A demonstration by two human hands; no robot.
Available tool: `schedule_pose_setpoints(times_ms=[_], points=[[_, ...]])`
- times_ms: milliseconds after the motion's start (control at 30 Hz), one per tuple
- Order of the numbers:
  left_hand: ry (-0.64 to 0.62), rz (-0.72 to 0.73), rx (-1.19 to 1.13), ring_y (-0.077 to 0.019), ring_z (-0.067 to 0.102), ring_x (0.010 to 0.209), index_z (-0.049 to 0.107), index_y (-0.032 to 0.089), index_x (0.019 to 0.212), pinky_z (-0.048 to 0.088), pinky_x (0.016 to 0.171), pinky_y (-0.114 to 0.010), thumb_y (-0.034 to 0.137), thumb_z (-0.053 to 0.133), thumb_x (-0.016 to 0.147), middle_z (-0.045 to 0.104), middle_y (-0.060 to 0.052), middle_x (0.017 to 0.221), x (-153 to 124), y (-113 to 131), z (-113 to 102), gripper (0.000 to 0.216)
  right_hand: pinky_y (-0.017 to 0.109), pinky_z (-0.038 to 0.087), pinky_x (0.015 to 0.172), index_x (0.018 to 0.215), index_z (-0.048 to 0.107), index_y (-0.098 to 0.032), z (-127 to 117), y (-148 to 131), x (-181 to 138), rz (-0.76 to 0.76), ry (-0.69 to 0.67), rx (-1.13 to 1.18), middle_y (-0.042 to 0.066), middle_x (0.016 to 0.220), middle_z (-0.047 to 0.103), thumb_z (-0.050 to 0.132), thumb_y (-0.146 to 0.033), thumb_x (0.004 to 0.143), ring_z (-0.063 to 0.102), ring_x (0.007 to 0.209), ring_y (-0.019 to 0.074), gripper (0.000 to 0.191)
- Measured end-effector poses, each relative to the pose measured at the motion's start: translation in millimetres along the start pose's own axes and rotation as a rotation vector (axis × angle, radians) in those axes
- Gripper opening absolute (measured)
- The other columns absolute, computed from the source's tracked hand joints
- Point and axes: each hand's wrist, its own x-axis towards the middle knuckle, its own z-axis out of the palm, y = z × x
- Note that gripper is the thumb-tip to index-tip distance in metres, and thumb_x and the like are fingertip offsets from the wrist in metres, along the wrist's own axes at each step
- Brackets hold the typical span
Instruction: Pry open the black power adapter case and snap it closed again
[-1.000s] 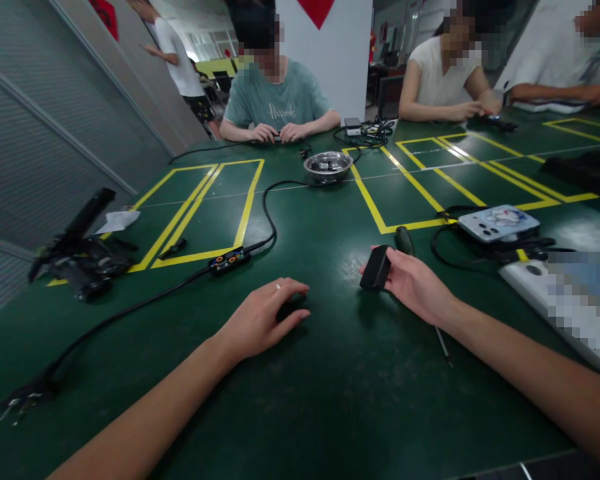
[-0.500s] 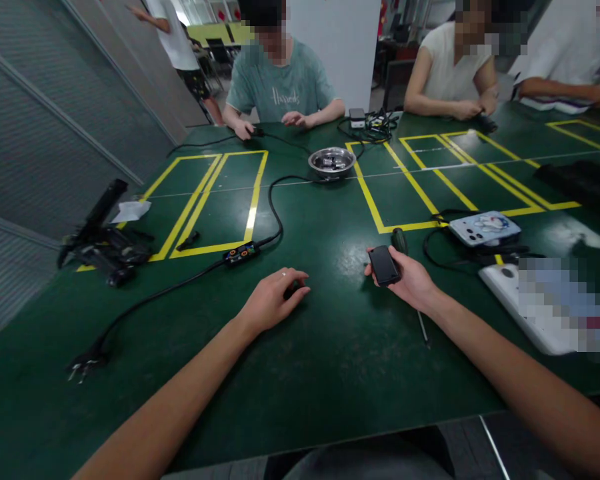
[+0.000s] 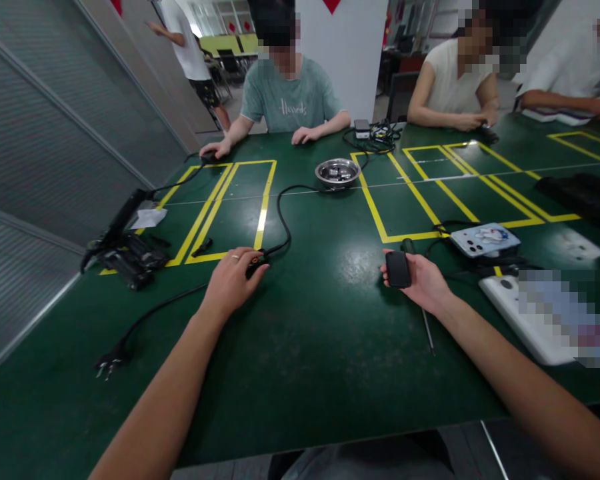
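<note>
My left hand (image 3: 233, 277) is over the inline control box (image 3: 256, 263) of a black power cord, with the thumb and fingers curled about it. Most of that box is hidden under the hand. The cord's plug (image 3: 112, 363) lies on the green table, nearer to me on the left. My right hand (image 3: 425, 283) holds a small black rectangular device (image 3: 398, 269), palm up, its flat dark face showing. Beneath that hand lies a screwdriver (image 3: 429, 330), its green handle partly covered and its shaft pointing towards me.
A metal bowl (image 3: 338, 175) with small metal parts stands mid-table. Black folded equipment (image 3: 125, 250) sits at left. To the right are a patterned phone (image 3: 485, 239) and a white case (image 3: 527, 320). Yellow tape (image 3: 415, 237) marks the table. Several people are across it.
My left hand has moved left and away from me, from bare table onto the control box. My right hand still holds the black device. The person opposite has moved a hand sideways to my left.
</note>
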Motion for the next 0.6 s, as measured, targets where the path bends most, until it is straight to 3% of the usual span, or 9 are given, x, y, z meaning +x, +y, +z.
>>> schedule_pose_setpoints(times_ms=[133, 267, 500, 600], points=[[-0.037, -0.119, 0.080, -0.0309, 0.053, 0.111, 0.053, 0.017, 0.123, 0.041, 0.100, -0.045, 0.049, 0.043, 0.091, 0.055, -0.014, 0.120, -1, -32, -4, 0.046, 0.040, 0.051, 0.084, 0.125, 0.050, -0.015, -6, -2, 2, 0.049, -0.029, 0.220, 0.009, 0.093, 0.068, 0.038, -0.040, 0.089, 0.066, 0.083, 0.0216, 0.045], [-0.080, -0.159, 0.109, -0.0302, 0.055, 0.108, 0.055, 0.018, 0.123, 0.043, 0.097, -0.044, 0.052, 0.043, 0.091, 0.055, -0.013, 0.119, -2, -41, 2, 0.049, 0.037, 0.053, 0.074, 0.118, 0.053, -0.013, -10, -2, 7, 0.062, 0.034, 0.284, 0.011, 0.089, 0.069, 0.038, -0.034, 0.088, 0.066, 0.077, 0.0220, 0.040], [-0.080, -0.196, 0.109, -0.0268, 0.058, 0.104, 0.057, 0.020, 0.124, 0.047, 0.094, -0.039, 0.052, 0.044, 0.091, 0.056, -0.011, 0.118, -1, -47, 13, 0.047, 0.034, 0.053, 0.066, 0.113, 0.055, -0.013, -4, -8, 11, 0.012, 0.056, 0.271, 0.011, 0.084, 0.069, 0.037, -0.031, 0.086, 0.065, 0.071, 0.0210, 0.037], [-0.056, -0.212, 0.110, -0.0250, 0.059, 0.102, 0.059, 0.019, 0.121, 0.048, 0.093, -0.036, 0.052, 0.048, 0.089, 0.055, -0.011, 0.120, 0, -49, 15, 0.048, 0.035, 0.053, 0.064, 0.111, 0.055, -0.014, 7, -13, 16, -0.057, 0.061, 0.093, 0.011, 0.084, 0.068, 0.034, -0.034, 0.086, 0.064, 0.069, 0.0205, 0.039]])
